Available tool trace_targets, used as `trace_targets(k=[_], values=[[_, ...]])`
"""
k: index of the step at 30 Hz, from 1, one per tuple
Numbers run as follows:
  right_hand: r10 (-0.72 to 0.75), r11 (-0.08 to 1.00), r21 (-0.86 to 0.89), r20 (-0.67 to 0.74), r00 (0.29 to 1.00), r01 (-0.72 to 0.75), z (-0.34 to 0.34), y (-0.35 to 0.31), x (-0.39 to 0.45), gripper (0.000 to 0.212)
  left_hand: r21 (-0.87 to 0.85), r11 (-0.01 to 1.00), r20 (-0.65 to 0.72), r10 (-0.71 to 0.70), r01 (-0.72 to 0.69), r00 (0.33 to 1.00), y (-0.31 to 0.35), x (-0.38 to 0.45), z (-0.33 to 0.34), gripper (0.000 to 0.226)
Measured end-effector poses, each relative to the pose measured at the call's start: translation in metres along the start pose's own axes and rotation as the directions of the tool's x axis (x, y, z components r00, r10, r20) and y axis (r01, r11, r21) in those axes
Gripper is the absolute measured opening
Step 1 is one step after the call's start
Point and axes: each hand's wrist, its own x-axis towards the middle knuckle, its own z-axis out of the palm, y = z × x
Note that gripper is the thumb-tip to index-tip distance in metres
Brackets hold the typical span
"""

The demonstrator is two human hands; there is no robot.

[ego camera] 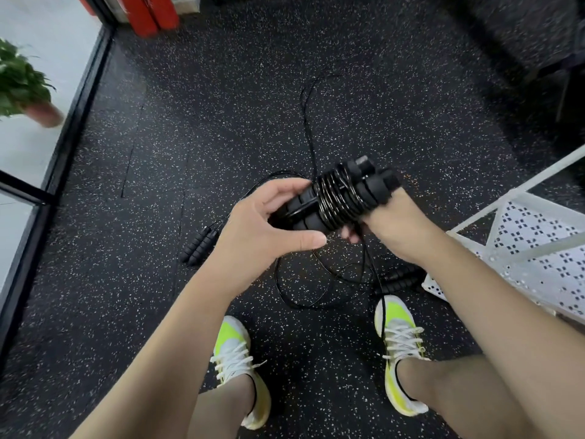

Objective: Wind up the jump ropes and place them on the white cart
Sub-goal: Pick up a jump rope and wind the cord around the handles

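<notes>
My left hand [269, 226] grips the near ends of a pair of black foam jump-rope handles [364, 185], held side by side. Black cord [335, 201] is coiled in several turns round their middle. My right hand [395, 226] holds the bundle from below on the right, fingers curled round the coils and the loose cord, which hangs down to the floor. A second rope's handles [199, 245] lie on the floor to the left, a third pair [399, 282] by my right foot. Loose cord [310, 128] snakes across the floor. The white cart [538, 248] stands at the right.
Speckled black rubber floor all round. A potted plant [22, 87] stands on a pale floor beyond a black frame at the left. Red pads [148, 14] lean at the top. My feet in yellow-white shoes [240, 365] stand below the ropes.
</notes>
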Motion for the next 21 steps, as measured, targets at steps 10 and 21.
trace_targets(k=[10,21], values=[[0.076,0.996,-0.037,-0.012,0.997,-0.076,0.027,-0.006,0.003,0.027,-0.165,0.986,-0.227,-0.037,0.000,0.973,-0.013,0.006,0.009,0.067],[0.004,0.815,-0.579,0.014,1.000,0.005,0.034,-0.020,-0.011,0.020,0.106,0.992,-0.414,-0.017,0.067,0.910,-0.014,0.008,0.004,0.058]])
